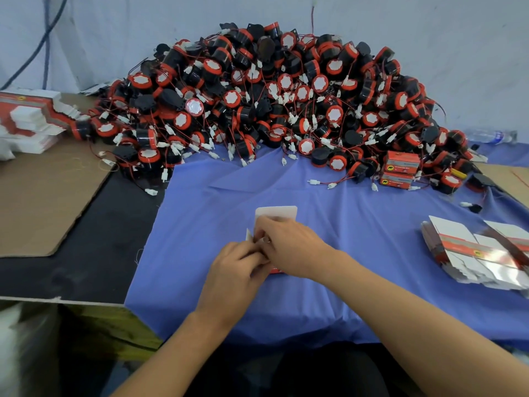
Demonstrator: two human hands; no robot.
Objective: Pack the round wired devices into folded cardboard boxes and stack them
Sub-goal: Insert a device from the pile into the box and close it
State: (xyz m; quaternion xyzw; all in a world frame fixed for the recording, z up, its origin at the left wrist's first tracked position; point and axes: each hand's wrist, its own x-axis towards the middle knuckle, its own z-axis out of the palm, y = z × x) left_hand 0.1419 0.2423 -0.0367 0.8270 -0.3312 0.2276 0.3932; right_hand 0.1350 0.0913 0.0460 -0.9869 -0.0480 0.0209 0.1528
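1. Both forearms are stretched forward over the blue cloth (343, 282) that covers the table, and the two hands are brought together at its middle.
2. The left hand (236, 266) is held low, with its fingers curled onto the near side of one small white-and-red cardboard box (276, 212).
3. The right hand (290, 245) is laid over the top of the same box, its fingers bent down and closed on it beside the left fingers.
4. The box is mostly hidden by the hands; one white rounded flap is seen standing up beyond the right hand. Whether a device lies inside cannot be told.
5. A large heap of round black-and-red wired devices (272, 96) is piled against the back wall, too many to be counted.
6. Two closed red cardboard boxes (400, 170) are stacked one on the other at the heap's right edge.
7. Two piles of flat unfolded box blanks are seen: one on the cloth at the right (475, 253), one at the far left (28, 118).
8. One brown cardboard sheet (43, 196) lies on the left of the table, and one clear plastic bottle (491, 136) lies at the far right.
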